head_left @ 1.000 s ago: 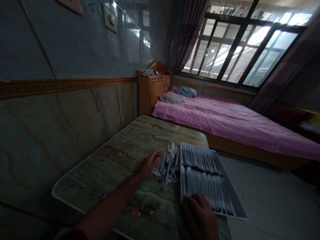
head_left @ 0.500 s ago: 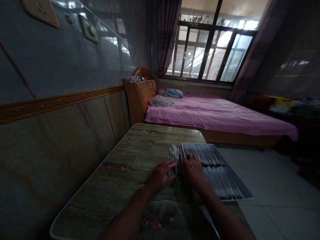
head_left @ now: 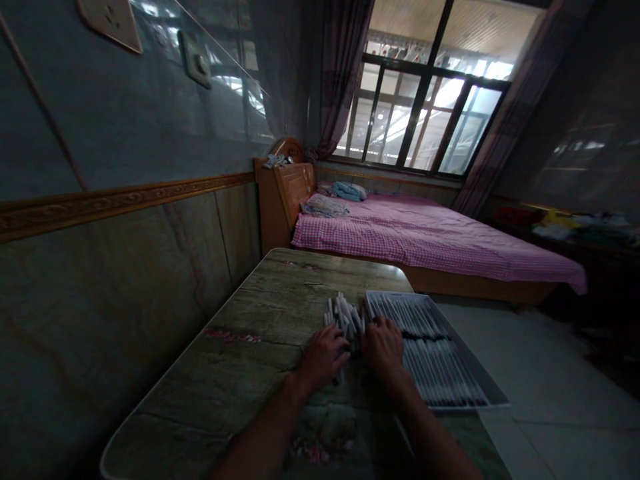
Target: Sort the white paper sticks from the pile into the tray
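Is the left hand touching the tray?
Apart: the head view shows the right hand and tabletop between the left hand and the tray.

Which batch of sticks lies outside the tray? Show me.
The jumbled pile by the left hand; the other sticks lie in two rows inside the tray.

Bare forearms stretched forward, angled inward; left hand loosely curled, near right hand, curled tighter, back uppermost.
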A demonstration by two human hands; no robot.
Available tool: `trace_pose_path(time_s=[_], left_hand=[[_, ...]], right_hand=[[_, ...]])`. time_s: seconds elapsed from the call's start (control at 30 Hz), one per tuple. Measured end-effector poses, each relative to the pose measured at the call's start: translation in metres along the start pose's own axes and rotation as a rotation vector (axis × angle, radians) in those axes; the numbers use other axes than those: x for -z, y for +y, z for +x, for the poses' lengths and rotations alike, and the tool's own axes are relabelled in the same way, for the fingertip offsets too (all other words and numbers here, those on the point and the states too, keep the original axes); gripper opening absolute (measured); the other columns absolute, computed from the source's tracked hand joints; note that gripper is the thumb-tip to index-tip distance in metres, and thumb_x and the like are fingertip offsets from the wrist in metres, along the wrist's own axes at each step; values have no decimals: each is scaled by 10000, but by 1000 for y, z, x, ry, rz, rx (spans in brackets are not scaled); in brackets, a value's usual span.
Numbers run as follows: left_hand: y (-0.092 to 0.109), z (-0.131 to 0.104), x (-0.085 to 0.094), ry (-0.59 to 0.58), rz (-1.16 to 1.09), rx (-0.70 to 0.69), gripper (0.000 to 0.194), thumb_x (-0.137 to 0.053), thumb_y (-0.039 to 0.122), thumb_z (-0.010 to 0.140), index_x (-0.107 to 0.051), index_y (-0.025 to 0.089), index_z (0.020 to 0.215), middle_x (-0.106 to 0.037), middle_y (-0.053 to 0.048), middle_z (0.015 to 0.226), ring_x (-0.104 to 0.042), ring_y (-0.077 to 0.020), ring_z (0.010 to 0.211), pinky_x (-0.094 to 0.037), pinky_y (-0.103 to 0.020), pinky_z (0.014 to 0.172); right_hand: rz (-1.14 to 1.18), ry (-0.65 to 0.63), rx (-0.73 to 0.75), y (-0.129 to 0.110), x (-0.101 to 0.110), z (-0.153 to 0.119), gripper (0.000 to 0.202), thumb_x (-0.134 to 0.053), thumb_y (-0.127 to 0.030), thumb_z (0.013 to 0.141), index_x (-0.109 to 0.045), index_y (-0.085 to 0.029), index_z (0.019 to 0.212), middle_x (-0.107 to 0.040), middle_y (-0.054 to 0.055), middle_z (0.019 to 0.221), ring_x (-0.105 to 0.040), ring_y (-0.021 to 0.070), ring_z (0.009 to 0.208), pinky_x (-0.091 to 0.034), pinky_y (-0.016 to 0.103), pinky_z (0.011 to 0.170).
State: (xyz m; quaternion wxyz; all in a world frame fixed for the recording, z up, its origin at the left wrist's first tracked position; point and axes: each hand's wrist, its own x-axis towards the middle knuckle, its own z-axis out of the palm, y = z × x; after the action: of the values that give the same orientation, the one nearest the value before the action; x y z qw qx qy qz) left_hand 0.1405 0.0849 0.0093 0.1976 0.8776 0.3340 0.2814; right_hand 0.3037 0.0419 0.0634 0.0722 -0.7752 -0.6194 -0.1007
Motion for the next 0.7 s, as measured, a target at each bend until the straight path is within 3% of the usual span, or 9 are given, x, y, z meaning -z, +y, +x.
trace_pose_path(time_s=[0.23,0.4,0.53,0.7], left_hand=[[-1,3,5,80,-181,100,174,-568,227,850,-727,237,920,-680,-75,1142,-552,-240,1188,-410,-395,1033],[-5,5,4,127,-250,126,181,-559,211,839,-724,241,908,-694,-70,1126,-572,-229,1162,-410,-380,1029],[-6,7,5,210,-288,154,182,-573,272,835,-724,241,933,-706,-74,1081,-571,-249,1139,-397,-409,1026],[0,8,9,391,-574,289,325,-512,406,864,-701,198,1028,-703,-64,964,-628,-213,943,-468,-344,875]], right_hand=[[13,9,-36,-4,4,5,280,-549,-368,869,-728,-152,875,-651,148,1059,-531,273,1025,-326,355,810],[18,33,-79,1,4,9,218,-530,-258,866,-721,-153,846,-671,131,985,-553,255,983,-329,341,791],[58,165,-89,2,13,0,204,-509,-245,894,-692,-173,837,-672,106,947,-557,234,950,-329,326,802],[271,170,125,-23,17,-22,171,-502,-254,925,-656,-205,867,-666,55,934,-570,187,909,-356,271,806]])
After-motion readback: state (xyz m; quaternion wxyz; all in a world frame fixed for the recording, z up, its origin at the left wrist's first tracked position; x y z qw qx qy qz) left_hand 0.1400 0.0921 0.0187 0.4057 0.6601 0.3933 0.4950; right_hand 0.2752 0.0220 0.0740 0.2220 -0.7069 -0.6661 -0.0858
